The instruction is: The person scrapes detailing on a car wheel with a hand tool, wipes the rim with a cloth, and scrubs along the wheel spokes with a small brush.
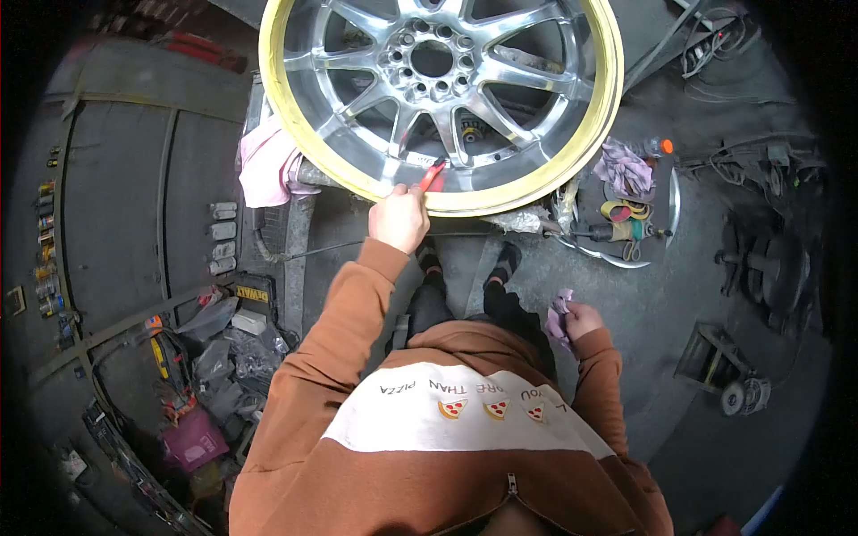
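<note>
A shiny metal car wheel rim [492, 98] with a yellow outer edge lies at the top of the view. My left hand [400, 219] is closed at its near edge, fingers wrapped round a slim red-handled tool with a black tip [433, 175]. That tip reaches inside the barrel by a pale label; I cannot make out what kind of tool it is. Lower right, away from the wheel, my right hand [584, 319] grips a crumpled pinkish-purple cloth [559, 317].
Right of the wheel, a holder carries a purple rag [626, 170], an orange-capped bottle [661, 146] and a green-and-grey power tool [617, 231]. A pink cloth [266, 161] hangs on the left. Bags and boxes clutter the lower left; a machine [722, 371] stands right.
</note>
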`<state>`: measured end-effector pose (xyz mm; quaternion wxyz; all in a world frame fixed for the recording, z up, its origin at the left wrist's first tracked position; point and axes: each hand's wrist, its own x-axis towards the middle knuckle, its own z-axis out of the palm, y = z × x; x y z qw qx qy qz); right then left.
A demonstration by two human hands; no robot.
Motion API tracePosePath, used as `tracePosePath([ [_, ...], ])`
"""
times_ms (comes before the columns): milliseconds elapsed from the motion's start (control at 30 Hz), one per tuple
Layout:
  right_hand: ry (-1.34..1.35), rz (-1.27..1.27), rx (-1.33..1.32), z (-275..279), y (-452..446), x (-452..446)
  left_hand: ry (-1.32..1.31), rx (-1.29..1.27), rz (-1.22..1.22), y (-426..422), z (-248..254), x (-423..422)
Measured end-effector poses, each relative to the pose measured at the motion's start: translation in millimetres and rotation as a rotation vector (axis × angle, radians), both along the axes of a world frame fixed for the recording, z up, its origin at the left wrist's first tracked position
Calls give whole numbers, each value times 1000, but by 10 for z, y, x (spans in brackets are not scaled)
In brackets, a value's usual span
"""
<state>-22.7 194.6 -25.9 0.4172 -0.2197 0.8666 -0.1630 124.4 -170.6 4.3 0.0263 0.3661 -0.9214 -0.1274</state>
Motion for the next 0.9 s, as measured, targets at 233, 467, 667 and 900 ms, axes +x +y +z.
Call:
tracePosePath([
  [233, -92, -50, -4, -85, 79, 13, -17, -42, -22, 46, -20, 41],
  [467, -45, 70, 32, -27, 57, 10, 6, -79, 2, -25, -95, 43],
  [667, -63, 11, -8, -93, 129, 72, 36, -59, 56, -92, -60, 117],
  [900, -86, 33, -7, -56, 67, 112, 63, -51, 12, -307, -93, 56],
])
